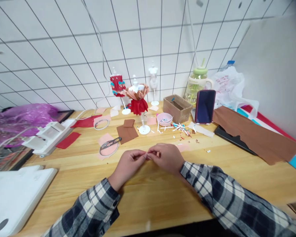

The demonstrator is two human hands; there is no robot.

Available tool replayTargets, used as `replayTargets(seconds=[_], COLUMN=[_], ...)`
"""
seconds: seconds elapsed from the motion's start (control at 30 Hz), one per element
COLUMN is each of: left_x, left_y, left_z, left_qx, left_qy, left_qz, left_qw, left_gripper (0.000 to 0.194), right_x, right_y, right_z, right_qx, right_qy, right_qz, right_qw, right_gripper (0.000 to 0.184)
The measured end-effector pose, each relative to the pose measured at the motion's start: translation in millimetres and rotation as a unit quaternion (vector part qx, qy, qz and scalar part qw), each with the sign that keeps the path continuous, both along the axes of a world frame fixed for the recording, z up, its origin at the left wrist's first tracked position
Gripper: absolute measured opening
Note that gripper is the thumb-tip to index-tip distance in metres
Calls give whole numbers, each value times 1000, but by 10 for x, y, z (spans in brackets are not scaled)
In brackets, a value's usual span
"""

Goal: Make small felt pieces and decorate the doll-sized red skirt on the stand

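While both forearms rest low over the wooden table (153,197), the left hand (128,165) and the right hand (167,158) meet at their fingertips, thumb against forefinger on each side. The grip is together; a small reddish trace shows at the meeting point, but whether it is a held piece cannot be told.

Directly beyond the grip, and apart from it, stands the dress form with a red skirt (139,107), upright, with a pleated collar in brown and pink. Left of the grip and slightly beyond, thread snips (110,143) lie across a white ring (106,156) on pink cloth. Between these and the form's base lie brown fabric squares (124,135). Beyond the grip to the right are a pink bowl (164,124), paper scraps (180,127) and a cardboard box (183,115); a larger brown cloth (259,135) lies farther right.

Step in hand, as judged: fine two-handed fingertip work, done clear of the form. The next move appears to call for a steady pinch on both sides, and for one hand to hold while the other adjusts.
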State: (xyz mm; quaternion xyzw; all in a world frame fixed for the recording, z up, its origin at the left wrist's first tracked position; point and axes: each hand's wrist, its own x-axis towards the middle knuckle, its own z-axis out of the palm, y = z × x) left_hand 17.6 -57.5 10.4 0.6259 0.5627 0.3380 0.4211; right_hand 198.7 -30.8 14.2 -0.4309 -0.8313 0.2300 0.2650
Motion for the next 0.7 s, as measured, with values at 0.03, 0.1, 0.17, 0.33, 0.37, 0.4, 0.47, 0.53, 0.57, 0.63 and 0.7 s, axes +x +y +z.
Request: replayTargets(seconds=[0.03,0.1,0.17,0.33,0.37,0.4,0.47,0.53,0.57,0.63,0.7], left_x=[3,10,18,30,30,28,22,13,8,-4,-16], left_y=[-5,-12,-15,-21,-21,-20,-18,-15,-13,-6,6], left_z=[-7,-16,-21,-25,-25,-25,-21,-13,-9,-2,4], left_qx=[1,20,46,62,63,65,67,65,61,49,35], left_qy=[2,10,34,66,65,62,51,35,26,2,-28], left_qz=[0,-1,1,5,3,2,-1,-1,-2,-1,9], left_qw=[1000,1000,998,996,996,996,996,997,998,999,999], left_gripper=[25,24,23,23,23,23,24,24,24,24,23], right_x=[-7,-29,-55,-106,-113,-118,-129,-135,-135,-130,-116], right_y=[-6,-14,-19,-32,-32,-31,-26,-20,-16,-1,27], right_z=[0,-4,-12,-52,-64,-76,-96,-105,-105,-98,-96], right_qx=[-2,-3,-16,-46,-49,-55,-83,-118,-131,-146,-160], right_qy=[-1,-4,-2,18,30,45,81,112,124,145,171], right_qz=[-6,-10,-12,-37,-38,-38,-38,-38,-39,-44,-51], right_qw=[1000,1000,1000,998,998,997,992,986,983,978,971], right_gripper=[15,14,11,6,6,6,5,5,6,7,11])
